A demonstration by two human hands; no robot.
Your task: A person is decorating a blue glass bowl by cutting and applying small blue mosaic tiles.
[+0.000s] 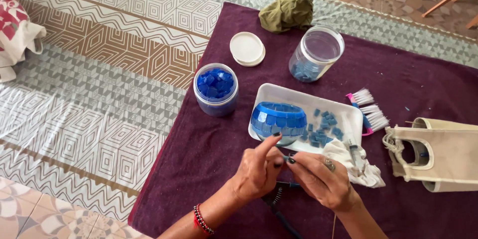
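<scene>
My left hand (pixel 259 169) and my right hand (pixel 321 179) meet fingertip to fingertip over a dark purple cloth (pixel 199 159), pinching a small dark piece I cannot make out clearly. Just beyond them a round bowl covered in blue mosaic tiles (pixel 279 119) rests on a white rectangular tray (pixel 348 114) with several loose blue tiles (pixel 323 129). Under my hands lies a tool with dark handles and a spring (pixel 276 199). A beaded bracelet sits on my left wrist.
A jar full of dark blue tiles (pixel 215 89) stands left of the tray; a clear jar with a few tiles (pixel 315 52) and white lids (pixel 247 49) lie behind. Brushes (pixel 369 109), a white rag with a syringe (pixel 356 162), a cream bag (pixel 440 152) and an olive cloth (pixel 289 10) surround them.
</scene>
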